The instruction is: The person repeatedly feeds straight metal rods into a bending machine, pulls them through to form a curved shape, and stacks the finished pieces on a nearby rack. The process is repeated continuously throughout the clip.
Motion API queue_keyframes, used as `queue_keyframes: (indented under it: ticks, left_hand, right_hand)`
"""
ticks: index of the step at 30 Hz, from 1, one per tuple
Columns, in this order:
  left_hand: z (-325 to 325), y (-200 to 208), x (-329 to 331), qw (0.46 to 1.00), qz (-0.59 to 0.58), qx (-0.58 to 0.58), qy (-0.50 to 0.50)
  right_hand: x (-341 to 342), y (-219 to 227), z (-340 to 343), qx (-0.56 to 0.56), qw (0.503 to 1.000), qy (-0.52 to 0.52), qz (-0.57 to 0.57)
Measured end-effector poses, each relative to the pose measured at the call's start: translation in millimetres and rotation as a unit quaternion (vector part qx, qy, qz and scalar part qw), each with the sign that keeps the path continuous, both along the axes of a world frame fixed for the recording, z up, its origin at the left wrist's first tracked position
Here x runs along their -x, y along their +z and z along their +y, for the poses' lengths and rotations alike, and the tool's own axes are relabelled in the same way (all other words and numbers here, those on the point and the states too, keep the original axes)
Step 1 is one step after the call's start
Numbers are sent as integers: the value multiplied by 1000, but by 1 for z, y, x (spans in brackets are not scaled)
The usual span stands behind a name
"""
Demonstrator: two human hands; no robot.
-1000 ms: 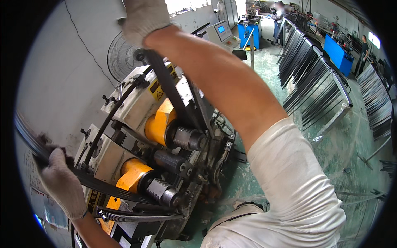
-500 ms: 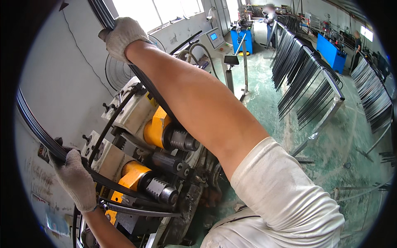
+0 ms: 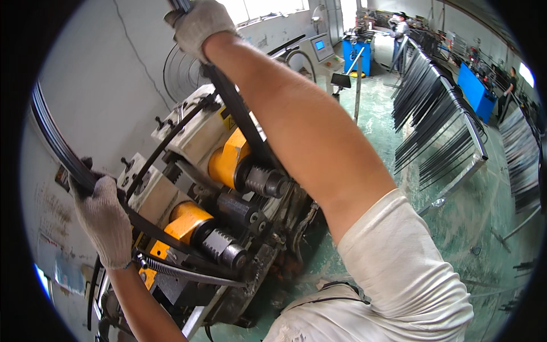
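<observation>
Left gloved hand (image 3: 102, 219) is gripping black strip bundle (image 3: 60, 148), fingers curled around; it's running near lower ridged roller (image 3: 217, 245). Right gloved hand (image 3: 204, 27) is likewise clasping black strips (image 3: 235, 108), passing upper ridged roller (image 3: 261, 179).

The machine (image 3: 194, 134) stands between the wall (image 3: 114, 125) on the left and a rack (image 3: 460, 179) on the right. Strips (image 3: 61, 149) extend before the wall; a fan (image 3: 178, 73) stands behind the machine.

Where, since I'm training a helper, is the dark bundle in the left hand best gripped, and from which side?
Grip the dark bundle around its raised, curved stretch, probably from the near side: its strips run close together there, clear of the yellow block.
</observation>
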State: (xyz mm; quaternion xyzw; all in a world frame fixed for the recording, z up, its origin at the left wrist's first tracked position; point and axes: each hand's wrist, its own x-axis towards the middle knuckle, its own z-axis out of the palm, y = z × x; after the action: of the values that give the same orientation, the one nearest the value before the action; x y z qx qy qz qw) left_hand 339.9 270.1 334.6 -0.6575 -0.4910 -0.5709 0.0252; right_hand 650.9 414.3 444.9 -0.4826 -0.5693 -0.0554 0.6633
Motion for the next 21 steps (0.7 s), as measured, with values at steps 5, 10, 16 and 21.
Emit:
queue_keyframes:
  ticks: [5,10,16,21]
  left_hand:
    - [-3,0,4,1000,14,3,17]
    - [-7,14,3,996,86,21,15]
    - [-1,24,23,993,113,38,18]
    - [6,42,83,961,263,-75,42]
  right_hand:
    - [3,-4,-3,-33,999,4,-29]
    - [-24,10,23,-52,889,-268,-369]
    - [1,0,-2,35,988,-34,-147]
    - [1,-5,-2,-2,999,-11,-37]
